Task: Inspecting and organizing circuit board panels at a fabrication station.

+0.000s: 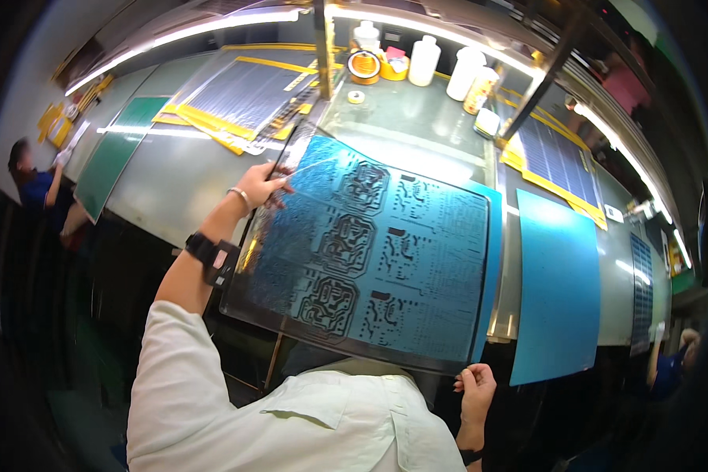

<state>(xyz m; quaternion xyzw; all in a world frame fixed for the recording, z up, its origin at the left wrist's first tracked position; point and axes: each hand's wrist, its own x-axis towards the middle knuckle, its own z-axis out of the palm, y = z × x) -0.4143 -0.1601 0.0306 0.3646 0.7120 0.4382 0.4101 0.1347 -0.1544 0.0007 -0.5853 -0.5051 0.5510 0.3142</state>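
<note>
The patterned film [393, 259] is over a blue panel [492, 244] before me, and I seem to be steadying it: left fingers [278, 186] closed on its left edge, right fingers [469, 377] pinching its near right corner. Shifting it calls for both grips together. Another blue panel [557, 291] crowds the tabletop [405, 110] rightward; bottles [425, 61] and a post [323, 47] stand behind.

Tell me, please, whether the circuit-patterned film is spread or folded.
Spread: the film extends between left hand and right hand, its pattern showing without folds.
</note>
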